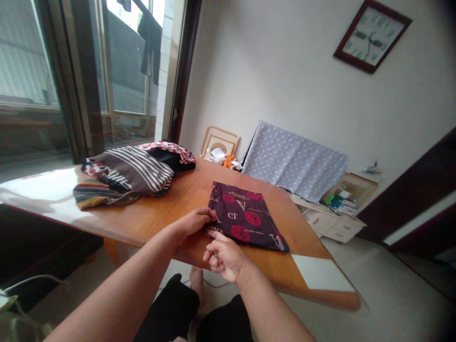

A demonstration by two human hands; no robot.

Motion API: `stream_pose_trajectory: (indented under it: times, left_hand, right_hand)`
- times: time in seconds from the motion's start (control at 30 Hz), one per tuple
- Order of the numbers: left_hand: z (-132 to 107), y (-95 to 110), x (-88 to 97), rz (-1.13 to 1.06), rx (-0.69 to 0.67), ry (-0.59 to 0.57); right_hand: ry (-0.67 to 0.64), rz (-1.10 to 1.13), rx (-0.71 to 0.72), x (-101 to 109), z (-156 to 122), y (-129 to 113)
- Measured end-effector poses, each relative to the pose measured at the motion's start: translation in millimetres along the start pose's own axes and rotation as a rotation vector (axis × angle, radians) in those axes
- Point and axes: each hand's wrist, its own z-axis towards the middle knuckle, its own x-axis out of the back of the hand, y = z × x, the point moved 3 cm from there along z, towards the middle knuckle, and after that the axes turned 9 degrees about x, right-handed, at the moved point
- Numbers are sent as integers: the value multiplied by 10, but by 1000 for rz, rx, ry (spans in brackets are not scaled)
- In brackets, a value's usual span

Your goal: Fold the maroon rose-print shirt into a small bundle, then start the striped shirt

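Observation:
A dark purple folded garment (245,216) with red round motifs and pale lettering lies flat near the table's front edge. My left hand (200,221) is at its left side, thumb and fingers closed together on the fabric edge. Just below, my right hand (225,256) reaches the near left corner with its index finger stretched out against the cloth. The other fingers of that hand curl loosely in front of the table edge, and no object shows in them.
Piled clothes (137,171), striped and patterned, lie on the left of the wooden table (194,190). A white sheet (320,273) rests at the right corner. Behind stand a cloth-covered object (295,159) and a white cabinet (331,225). A glass door (32,80) is at left.

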Motion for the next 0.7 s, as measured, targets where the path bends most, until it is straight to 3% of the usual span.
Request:
stream_pose_trajectory:
  times: [0.17,0.37,0.53,0.7]
  left_hand:
    - [-82,49,-41,-23,30,5]
    - [-100,47,-51,36,38,35]
    - [9,-47,-15,151,-3,58]
    - [86,-115,-11,268,-73,42]
  right_hand:
    - [39,60,-1,-52,-6,8]
    - [-31,84,-13,-107,-23,62]
    - [-124,-20,13,-184,-68,90]
    - [-113,-187,34,-302,-109,98]
